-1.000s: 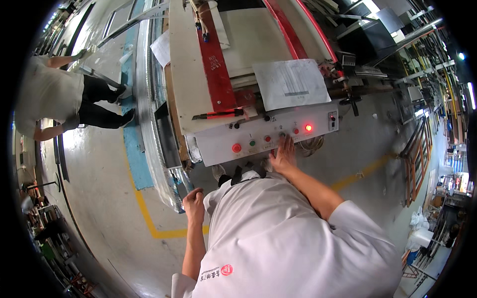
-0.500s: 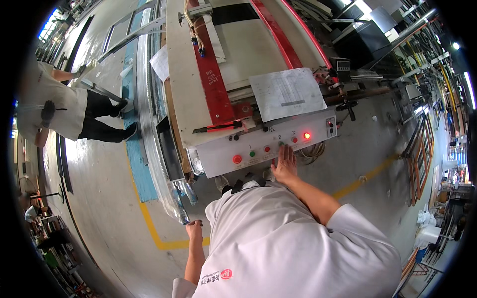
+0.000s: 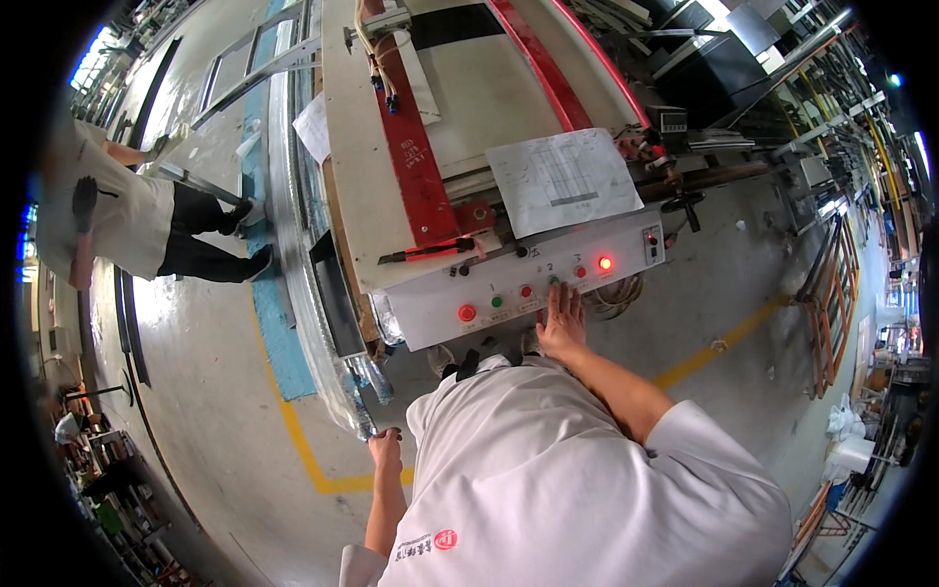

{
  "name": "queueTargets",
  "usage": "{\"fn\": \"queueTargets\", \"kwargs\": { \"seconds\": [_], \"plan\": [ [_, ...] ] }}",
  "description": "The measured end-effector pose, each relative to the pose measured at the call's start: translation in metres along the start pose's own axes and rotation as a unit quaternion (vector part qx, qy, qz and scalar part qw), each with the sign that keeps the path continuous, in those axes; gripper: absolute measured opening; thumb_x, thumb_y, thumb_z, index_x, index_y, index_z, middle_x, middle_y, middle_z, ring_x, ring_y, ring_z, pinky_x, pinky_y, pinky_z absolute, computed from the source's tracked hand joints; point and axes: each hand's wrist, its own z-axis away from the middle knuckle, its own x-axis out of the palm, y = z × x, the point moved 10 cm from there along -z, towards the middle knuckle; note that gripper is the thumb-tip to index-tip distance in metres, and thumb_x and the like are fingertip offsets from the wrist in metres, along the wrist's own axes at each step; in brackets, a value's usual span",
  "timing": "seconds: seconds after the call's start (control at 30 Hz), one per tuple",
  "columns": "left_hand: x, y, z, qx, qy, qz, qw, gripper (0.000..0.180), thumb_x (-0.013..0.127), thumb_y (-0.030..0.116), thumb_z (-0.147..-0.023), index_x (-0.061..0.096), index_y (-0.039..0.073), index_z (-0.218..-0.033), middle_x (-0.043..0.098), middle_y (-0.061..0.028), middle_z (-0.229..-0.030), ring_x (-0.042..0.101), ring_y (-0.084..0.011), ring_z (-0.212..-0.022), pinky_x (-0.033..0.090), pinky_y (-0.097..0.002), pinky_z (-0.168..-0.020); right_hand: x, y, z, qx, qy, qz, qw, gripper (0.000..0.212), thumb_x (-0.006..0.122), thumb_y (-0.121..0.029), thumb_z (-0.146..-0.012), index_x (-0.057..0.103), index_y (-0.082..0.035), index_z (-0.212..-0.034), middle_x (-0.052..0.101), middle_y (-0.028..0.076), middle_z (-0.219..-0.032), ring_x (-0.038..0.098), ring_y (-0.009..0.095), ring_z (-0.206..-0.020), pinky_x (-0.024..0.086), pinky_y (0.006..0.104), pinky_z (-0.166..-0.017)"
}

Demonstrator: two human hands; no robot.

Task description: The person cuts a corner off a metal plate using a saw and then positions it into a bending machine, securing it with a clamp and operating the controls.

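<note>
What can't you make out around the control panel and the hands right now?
Head view only:
- Which button the right hand presses: its fingertips cover that spot on the control panel.
- What the left hand grips: too small, at the metal rail's end.
- Paper sheet content: too small.
- Feet: hidden by the white jacket.

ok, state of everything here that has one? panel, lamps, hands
right hand: open, fingertips on the control panel at a green button
left hand: hanging at the side, holds nothing
right red lamp: lit
big red button: not glowing
paper sheet: lying flat on the machine
</note>
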Motion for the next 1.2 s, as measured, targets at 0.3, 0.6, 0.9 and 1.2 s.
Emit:
{"fn": "queueTargets", "kwargs": {
  "seconds": [0.3,0.6,0.9,1.2],
  "plan": [
    [0.013,0.017,0.008,0.051,-0.015,-0.001,0.999,0.019,0.063,0.013,-0.077,0.073,-0.003,-0.080,0.062,-0.0053,-0.064,0.050,-0.0127,-0.054,0.039,-0.0303,-0.050,-0.002,0.005,0.002,0.002,-0.010,-0.003,1.000,0.092,0.063,-0.029,-0.086,0.006,-0.009,-0.156,0.013,0.020,-0.161,0.011,0.044,-0.148,0.019,0.0541,-0.117],
    [0.006,0.011,0.012,0.051,-0.011,-0.017,0.998,0.018,0.063,0.012,-0.077,0.074,-0.002,-0.079,0.064,-0.0061,-0.066,0.054,-0.0145,-0.060,0.042,-0.0310,-0.056,-0.005,0.006,0.004,-0.006,0.003,-0.007,1.000,0.092,0.064,-0.028,-0.085,0.007,-0.010,-0.156,0.014,0.019,-0.161,0.014,0.043,-0.147,0.022,0.0546,-0.116],
    [0.013,0.034,0.023,0.052,-0.014,-0.091,0.994,0.022,0.062,0.016,-0.078,0.075,-0.001,-0.083,0.065,-0.0064,-0.068,0.055,-0.0147,-0.061,0.044,-0.0315,-0.058,-0.006,0.010,0.004,-0.006,0.007,0.000,1.000,0.094,0.066,-0.027,-0.083,0.009,-0.016,-0.156,0.014,0.016,-0.161,0.015,0.042,-0.147,0.024,0.0553,-0.115],
    [0.022,0.041,0.031,0.076,-0.030,-0.081,0.993,0.024,0.061,0.017,-0.079,0.075,-0.002,-0.081,0.065,-0.0068,-0.066,0.053,-0.0135,-0.057,0.041,-0.0302,-0.054,-0.010,0.010,0.002,-0.013,0.011,-0.006,1.000,0.095,0.069,-0.027,-0.081,0.011,-0.014,-0.156,0.020,0.017,-0.157,0.020,0.042,-0.144,0.026,0.0552,-0.113]
  ]
}}
